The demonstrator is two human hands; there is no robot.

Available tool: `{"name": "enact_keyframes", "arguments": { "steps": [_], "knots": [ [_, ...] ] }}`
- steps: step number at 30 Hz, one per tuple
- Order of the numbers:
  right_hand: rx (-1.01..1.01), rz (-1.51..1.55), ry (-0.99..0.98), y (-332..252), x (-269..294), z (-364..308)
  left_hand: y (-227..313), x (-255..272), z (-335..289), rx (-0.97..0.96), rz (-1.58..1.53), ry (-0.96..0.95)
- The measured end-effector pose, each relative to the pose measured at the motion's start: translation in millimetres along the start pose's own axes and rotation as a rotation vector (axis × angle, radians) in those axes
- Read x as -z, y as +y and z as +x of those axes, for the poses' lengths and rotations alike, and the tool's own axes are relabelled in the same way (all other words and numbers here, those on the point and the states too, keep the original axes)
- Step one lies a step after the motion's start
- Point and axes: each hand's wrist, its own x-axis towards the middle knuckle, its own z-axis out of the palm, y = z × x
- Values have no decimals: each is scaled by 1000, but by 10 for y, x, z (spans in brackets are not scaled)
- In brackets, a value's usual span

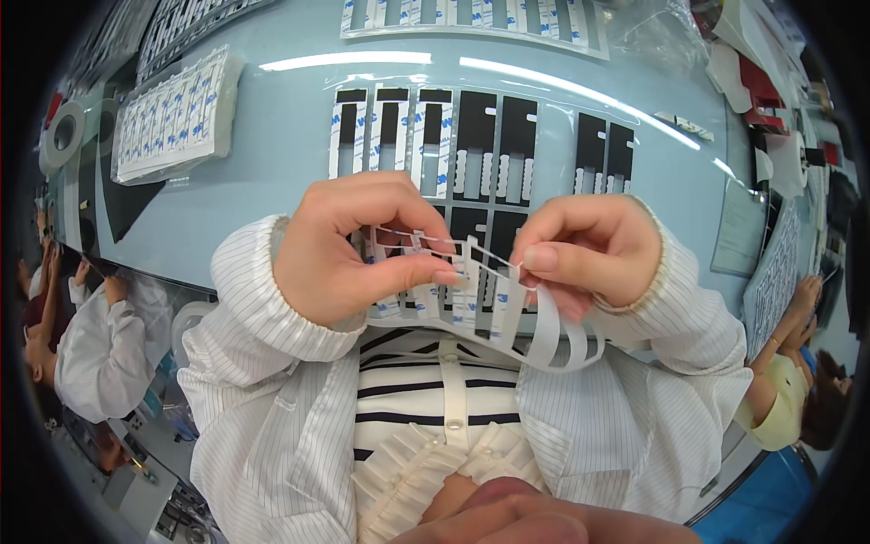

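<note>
Between my hands hangs a white die-cut sheet of adhesive strips (511,313) with blue print, its right end curling down into loose white bands. My left hand (362,245) pinches its upper edge between thumb and fingers. At the right part of that edge, my right hand (589,249) is closed, thumb against forefinger, on the sheet's thin border. Just beyond them, black rectangular pieces (476,122) lie in rows on the table. Those on the left carry white, blue-printed adhesive frames (449,145). More black pieces are partly hidden under my hands and the sheet.
A stack of adhesive sheets in clear plastic (177,118) lies at the left. Another adhesive sheet (476,34) is at the far edge, beside clear plastic wrap (657,32). A tape roll (63,134) stands far left. Co-workers (109,354) sit at both sides.
</note>
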Motion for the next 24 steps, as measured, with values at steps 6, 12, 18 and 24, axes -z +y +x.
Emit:
{"name": "enact_keyframes", "arguments": {
  "steps": [6,12,18,24],
  "knots": [
    [-83,-86,-109,126,-95,141,-15,-8,43,-299,-154,-19],
    [168,-398,-42,150,-112,131,-7,64,-23,-174,-362,-196],
    [188,-243,112,-34,-126,-60,-25,133,-54,31,-393,-74],
    [513,-760,138,71,-140,-55,-31,157,9,24,-329,-174]
  ]
}}
